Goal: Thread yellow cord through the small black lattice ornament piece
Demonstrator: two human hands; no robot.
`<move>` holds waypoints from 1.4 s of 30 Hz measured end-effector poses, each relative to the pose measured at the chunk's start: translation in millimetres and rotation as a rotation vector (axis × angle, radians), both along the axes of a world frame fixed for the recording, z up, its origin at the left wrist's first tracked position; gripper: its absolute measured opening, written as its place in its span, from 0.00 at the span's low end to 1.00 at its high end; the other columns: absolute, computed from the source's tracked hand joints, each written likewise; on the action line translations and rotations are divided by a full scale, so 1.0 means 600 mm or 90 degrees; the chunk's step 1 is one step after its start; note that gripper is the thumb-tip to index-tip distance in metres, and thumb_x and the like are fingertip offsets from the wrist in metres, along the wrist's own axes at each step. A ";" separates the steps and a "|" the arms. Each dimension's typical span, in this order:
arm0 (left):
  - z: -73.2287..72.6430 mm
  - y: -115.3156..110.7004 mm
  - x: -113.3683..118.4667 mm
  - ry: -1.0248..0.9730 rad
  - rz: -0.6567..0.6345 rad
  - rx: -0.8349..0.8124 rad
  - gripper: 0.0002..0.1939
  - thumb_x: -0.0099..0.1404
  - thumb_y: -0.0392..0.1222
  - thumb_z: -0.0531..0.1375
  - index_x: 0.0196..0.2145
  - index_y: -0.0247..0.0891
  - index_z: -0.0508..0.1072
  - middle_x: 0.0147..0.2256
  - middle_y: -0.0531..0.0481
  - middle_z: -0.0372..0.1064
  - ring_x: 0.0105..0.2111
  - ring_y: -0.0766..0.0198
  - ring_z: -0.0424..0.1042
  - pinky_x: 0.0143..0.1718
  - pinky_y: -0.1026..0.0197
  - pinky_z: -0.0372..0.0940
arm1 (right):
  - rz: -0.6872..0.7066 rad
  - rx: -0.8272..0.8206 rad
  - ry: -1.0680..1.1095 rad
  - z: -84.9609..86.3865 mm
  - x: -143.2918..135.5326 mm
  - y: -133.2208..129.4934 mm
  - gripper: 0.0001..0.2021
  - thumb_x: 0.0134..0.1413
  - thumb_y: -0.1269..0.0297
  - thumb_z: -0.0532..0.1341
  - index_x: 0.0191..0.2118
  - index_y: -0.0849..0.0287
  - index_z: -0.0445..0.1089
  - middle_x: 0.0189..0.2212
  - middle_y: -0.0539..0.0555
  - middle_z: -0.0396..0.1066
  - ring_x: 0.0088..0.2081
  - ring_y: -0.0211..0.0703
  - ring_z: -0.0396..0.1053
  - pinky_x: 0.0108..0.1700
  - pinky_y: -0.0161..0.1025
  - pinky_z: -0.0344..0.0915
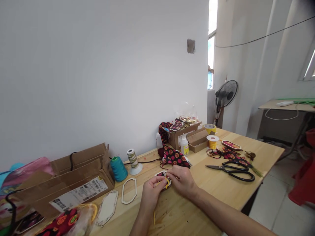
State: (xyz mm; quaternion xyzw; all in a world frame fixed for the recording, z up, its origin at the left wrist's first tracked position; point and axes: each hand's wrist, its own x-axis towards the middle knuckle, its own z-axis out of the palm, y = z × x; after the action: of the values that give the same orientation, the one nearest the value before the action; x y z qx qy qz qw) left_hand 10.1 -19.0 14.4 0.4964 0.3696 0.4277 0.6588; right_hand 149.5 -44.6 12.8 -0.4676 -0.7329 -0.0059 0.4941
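Both my hands meet over a small dark-patterned piece with a white scalloped border (161,174), close to the table's front edge. A yellow cord (168,182) lies looped across it. My left hand (153,190) pinches the cord between thumb and forefinger, and a loose end hangs below the wrist. On the other side, my right hand (181,179) has its fingertips closed at the cord by the upper edge; the exact grip is partly hidden. Left of them lies a white scalloped frame (122,193) beside a white scalloped panel (107,209).
Black-handled scissors (233,170) lie to the right. Behind stand a glue bottle (184,146), a yellow cord spool (212,143), patterned fabric (174,156) and a filled carton (175,139). A teal thread cone (119,169) and large cardboard box (71,183) stand left.
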 end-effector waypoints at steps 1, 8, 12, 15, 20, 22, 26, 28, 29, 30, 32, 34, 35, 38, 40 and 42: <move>0.001 -0.001 0.000 -0.002 0.002 -0.002 0.10 0.38 0.40 0.66 0.20 0.33 0.74 0.17 0.52 0.73 0.18 0.69 0.68 0.22 0.70 0.59 | 0.001 0.002 0.001 -0.001 0.000 0.001 0.11 0.53 0.68 0.51 0.27 0.60 0.69 0.18 0.50 0.62 0.22 0.35 0.59 0.25 0.31 0.52; 0.009 -0.007 -0.001 -0.004 0.027 -0.002 0.12 0.39 0.44 0.65 0.22 0.33 0.75 0.07 0.59 0.61 0.13 0.70 0.63 0.20 0.68 0.59 | 0.004 0.003 0.001 0.001 0.002 -0.001 0.10 0.52 0.67 0.52 0.29 0.60 0.70 0.19 0.50 0.64 0.23 0.35 0.60 0.25 0.30 0.53; -0.005 0.004 -0.003 0.003 0.036 0.011 0.12 0.38 0.43 0.65 0.22 0.33 0.75 0.15 0.52 0.72 0.17 0.69 0.67 0.22 0.68 0.59 | -0.001 -0.002 -0.007 0.003 0.000 -0.002 0.10 0.52 0.67 0.52 0.29 0.61 0.70 0.18 0.50 0.63 0.21 0.34 0.59 0.23 0.30 0.52; -0.017 0.014 -0.004 0.010 0.036 0.019 0.12 0.38 0.43 0.65 0.22 0.32 0.76 0.17 0.51 0.73 0.18 0.68 0.68 0.22 0.68 0.59 | 0.000 -0.005 -0.014 0.003 -0.001 -0.002 0.11 0.52 0.67 0.52 0.29 0.61 0.70 0.17 0.50 0.62 0.21 0.34 0.59 0.23 0.30 0.52; -0.019 0.016 -0.004 0.018 0.035 0.021 0.11 0.39 0.43 0.65 0.21 0.32 0.75 0.17 0.51 0.74 0.18 0.68 0.67 0.22 0.68 0.59 | -0.001 -0.010 -0.021 -0.001 0.000 -0.001 0.10 0.52 0.67 0.51 0.28 0.60 0.70 0.18 0.51 0.64 0.22 0.35 0.60 0.24 0.30 0.53; -0.017 0.013 -0.003 0.021 0.031 0.020 0.11 0.40 0.43 0.65 0.21 0.33 0.75 0.17 0.52 0.74 0.18 0.68 0.68 0.22 0.68 0.60 | -0.010 -0.015 -0.021 -0.002 0.000 0.000 0.10 0.52 0.68 0.51 0.28 0.60 0.70 0.19 0.51 0.65 0.22 0.35 0.60 0.25 0.31 0.53; -0.012 0.009 -0.002 0.021 0.018 0.023 0.11 0.40 0.43 0.65 0.21 0.33 0.75 0.18 0.51 0.74 0.20 0.66 0.70 0.27 0.66 0.62 | -0.024 -0.021 -0.017 -0.001 0.000 0.001 0.11 0.51 0.69 0.51 0.26 0.61 0.69 0.19 0.52 0.65 0.22 0.35 0.61 0.24 0.31 0.53; -0.011 0.009 -0.002 0.020 0.019 0.025 0.12 0.39 0.44 0.65 0.22 0.33 0.75 0.18 0.50 0.74 0.21 0.64 0.70 0.28 0.65 0.62 | -0.025 -0.023 -0.015 0.001 0.001 0.001 0.11 0.51 0.69 0.51 0.27 0.61 0.70 0.19 0.51 0.65 0.22 0.35 0.60 0.24 0.31 0.53; -0.012 0.009 -0.003 0.020 0.022 0.025 0.12 0.39 0.44 0.65 0.22 0.33 0.75 0.17 0.50 0.74 0.21 0.64 0.70 0.28 0.64 0.62 | -0.024 -0.024 -0.013 0.002 0.001 0.000 0.11 0.51 0.69 0.51 0.27 0.61 0.70 0.19 0.51 0.65 0.22 0.35 0.60 0.24 0.31 0.53; -0.013 0.010 -0.003 0.020 0.025 0.025 0.12 0.39 0.44 0.65 0.22 0.33 0.75 0.17 0.50 0.73 0.21 0.64 0.70 0.28 0.64 0.62 | -0.021 -0.025 -0.013 0.003 0.002 -0.001 0.11 0.51 0.68 0.51 0.27 0.61 0.69 0.19 0.52 0.65 0.22 0.35 0.60 0.24 0.31 0.53; -0.016 0.012 -0.005 0.019 0.034 0.026 0.12 0.39 0.44 0.65 0.23 0.33 0.75 0.16 0.51 0.73 0.20 0.64 0.70 0.26 0.65 0.62 | -0.010 -0.029 -0.013 0.005 0.003 -0.003 0.10 0.51 0.68 0.51 0.27 0.61 0.69 0.20 0.52 0.65 0.23 0.35 0.60 0.25 0.31 0.54; -0.018 0.013 -0.006 0.016 0.038 0.030 0.12 0.39 0.44 0.65 0.23 0.33 0.76 0.17 0.50 0.73 0.20 0.66 0.69 0.25 0.66 0.61 | 0.007 -0.036 -0.018 0.008 0.002 -0.005 0.09 0.51 0.68 0.52 0.29 0.60 0.69 0.20 0.51 0.65 0.23 0.35 0.60 0.25 0.30 0.53; -0.019 0.014 -0.007 0.014 0.038 0.032 0.12 0.39 0.44 0.65 0.23 0.33 0.76 0.18 0.50 0.74 0.20 0.66 0.69 0.25 0.67 0.60 | 0.015 -0.040 -0.021 0.008 0.002 -0.006 0.09 0.51 0.68 0.52 0.31 0.60 0.69 0.20 0.50 0.64 0.23 0.35 0.60 0.24 0.30 0.53; -0.018 0.014 -0.007 0.009 0.032 0.036 0.13 0.39 0.44 0.65 0.23 0.32 0.76 0.19 0.50 0.74 0.21 0.66 0.69 0.25 0.67 0.60 | 0.030 -0.051 -0.028 0.009 0.000 -0.006 0.08 0.51 0.67 0.53 0.31 0.59 0.70 0.19 0.49 0.63 0.22 0.35 0.59 0.24 0.30 0.52; -0.016 0.012 -0.007 0.008 0.030 0.035 0.13 0.39 0.44 0.65 0.23 0.32 0.75 0.18 0.50 0.73 0.21 0.66 0.69 0.25 0.67 0.60 | 0.032 -0.055 -0.025 0.008 -0.001 -0.004 0.10 0.52 0.67 0.53 0.28 0.59 0.70 0.19 0.49 0.62 0.22 0.34 0.58 0.24 0.30 0.52; -0.013 0.010 -0.005 0.008 0.025 0.032 0.14 0.38 0.45 0.65 0.23 0.32 0.75 0.17 0.50 0.73 0.20 0.65 0.69 0.24 0.66 0.61 | 0.030 -0.058 -0.016 0.008 -0.001 -0.002 0.11 0.52 0.67 0.52 0.27 0.60 0.70 0.18 0.48 0.60 0.22 0.34 0.57 0.23 0.30 0.51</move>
State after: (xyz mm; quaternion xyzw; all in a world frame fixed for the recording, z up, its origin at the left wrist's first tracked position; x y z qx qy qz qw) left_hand 7.0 -12.7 6.3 0.5080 0.3723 0.4470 0.6352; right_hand 149.0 -45.9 17.6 -0.4721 -0.7492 0.0330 0.4634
